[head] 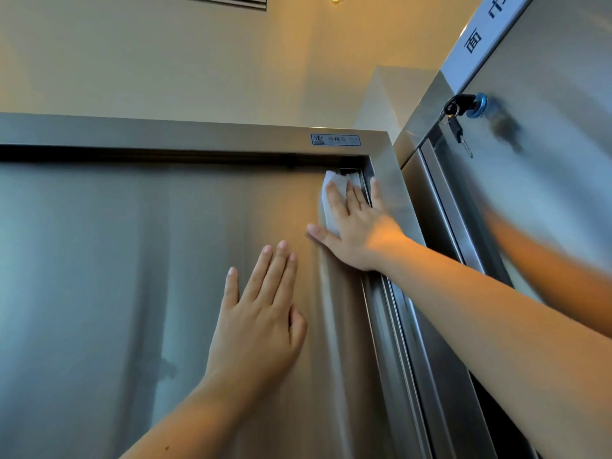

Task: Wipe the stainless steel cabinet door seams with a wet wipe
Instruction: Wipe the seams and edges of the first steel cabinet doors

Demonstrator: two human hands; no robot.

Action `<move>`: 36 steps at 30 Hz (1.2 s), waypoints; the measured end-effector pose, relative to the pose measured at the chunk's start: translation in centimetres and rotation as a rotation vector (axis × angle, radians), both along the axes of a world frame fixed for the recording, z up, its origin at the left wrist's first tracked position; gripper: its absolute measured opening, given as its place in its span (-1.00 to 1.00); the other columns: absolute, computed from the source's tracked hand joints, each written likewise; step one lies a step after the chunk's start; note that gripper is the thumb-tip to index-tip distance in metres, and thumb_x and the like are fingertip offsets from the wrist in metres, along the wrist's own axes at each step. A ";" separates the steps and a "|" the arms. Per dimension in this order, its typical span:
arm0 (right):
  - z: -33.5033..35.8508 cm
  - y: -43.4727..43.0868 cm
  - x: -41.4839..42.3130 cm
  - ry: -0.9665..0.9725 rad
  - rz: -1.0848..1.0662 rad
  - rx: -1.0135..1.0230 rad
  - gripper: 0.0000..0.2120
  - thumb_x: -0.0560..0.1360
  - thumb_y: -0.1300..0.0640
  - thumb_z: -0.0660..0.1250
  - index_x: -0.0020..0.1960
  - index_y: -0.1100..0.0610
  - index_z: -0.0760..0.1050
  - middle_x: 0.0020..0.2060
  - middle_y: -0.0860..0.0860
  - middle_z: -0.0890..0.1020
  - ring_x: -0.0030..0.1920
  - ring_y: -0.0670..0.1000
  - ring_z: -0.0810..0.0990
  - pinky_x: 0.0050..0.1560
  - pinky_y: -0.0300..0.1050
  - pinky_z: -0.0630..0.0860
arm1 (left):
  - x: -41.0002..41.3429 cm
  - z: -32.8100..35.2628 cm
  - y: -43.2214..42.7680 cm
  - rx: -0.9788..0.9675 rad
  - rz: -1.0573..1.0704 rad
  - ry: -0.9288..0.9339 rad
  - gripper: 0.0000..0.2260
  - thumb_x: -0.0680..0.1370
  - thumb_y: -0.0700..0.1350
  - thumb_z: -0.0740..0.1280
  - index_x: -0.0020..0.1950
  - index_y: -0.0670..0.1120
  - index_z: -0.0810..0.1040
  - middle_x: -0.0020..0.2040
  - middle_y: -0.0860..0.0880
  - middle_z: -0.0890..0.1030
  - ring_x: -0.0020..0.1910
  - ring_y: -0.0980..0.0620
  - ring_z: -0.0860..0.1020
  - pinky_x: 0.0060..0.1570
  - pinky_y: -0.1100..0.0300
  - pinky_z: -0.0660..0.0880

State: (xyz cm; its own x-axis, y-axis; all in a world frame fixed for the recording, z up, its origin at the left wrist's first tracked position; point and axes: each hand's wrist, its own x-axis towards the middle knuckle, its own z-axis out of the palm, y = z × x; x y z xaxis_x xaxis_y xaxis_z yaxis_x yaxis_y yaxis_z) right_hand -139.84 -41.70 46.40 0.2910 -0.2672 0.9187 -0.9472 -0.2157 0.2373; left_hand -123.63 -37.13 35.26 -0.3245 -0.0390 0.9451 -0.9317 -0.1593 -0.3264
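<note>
A stainless steel cabinet door [132, 276] fills the left and middle of the head view, seen from below. Its right vertical seam [374, 309] runs up to the top right corner of the frame. My right hand [356, 226] presses a white wet wipe [331, 190] flat against the door's upper right corner, fingers straight and spread, fingertips at the seam. My left hand [261, 319] lies flat on the door lower down, fingers straight, holding nothing.
A second steel cabinet [546, 144] stands to the right, with a blue lock and hanging keys [463, 111] and a white label strip [480, 34]. A small blue sticker [335, 139] sits on the top frame. Ceiling and a lamp show above.
</note>
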 end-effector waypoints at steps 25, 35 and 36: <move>-1.7 -0.1 -0.1 0.022 0.052 0.042 -0.20 0.48 -0.35 -0.26 0.48 0.17 -0.37 0.48 0.30 -0.11 0.50 0.18 -0.14 0.46 0.01 -0.21 | 0.1 0.1 0.1 -0.015 -0.012 -0.023 -0.48 0.47 -0.06 0.03 0.37 -0.23 0.38 0.39 -0.16 0.35 0.36 -0.15 0.33 0.21 -0.25 0.30; -8.3 0.2 -0.4 0.049 0.087 0.084 -0.19 0.44 -0.35 -0.30 0.47 0.16 -0.42 0.46 0.32 -0.18 0.49 0.21 -0.18 0.43 -0.02 -0.28 | -0.9 -4.2 0.0 0.018 -0.059 0.026 -0.50 0.50 -0.06 0.02 0.38 -0.23 0.35 0.40 -0.18 0.33 0.38 -0.16 0.30 0.25 -0.29 0.23; -9.0 0.2 -0.4 0.051 0.088 0.087 -0.18 0.43 -0.35 -0.32 0.46 0.16 -0.42 0.46 0.32 -0.19 0.49 0.21 -0.18 0.43 -0.02 -0.28 | -1.1 -4.7 0.0 0.026 -0.063 0.034 -0.50 0.50 -0.06 0.02 0.39 -0.22 0.34 0.41 -0.17 0.32 0.39 -0.15 0.29 0.26 -0.29 0.22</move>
State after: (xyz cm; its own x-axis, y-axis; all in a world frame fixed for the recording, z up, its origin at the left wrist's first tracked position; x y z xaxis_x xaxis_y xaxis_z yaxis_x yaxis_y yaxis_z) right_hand -140.28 -41.50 37.38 0.3623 -0.3170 0.8765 -0.9110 -0.3190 0.2612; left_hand -124.70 -37.17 30.54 -0.2949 -0.0438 0.9545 -0.9502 -0.0921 -0.2978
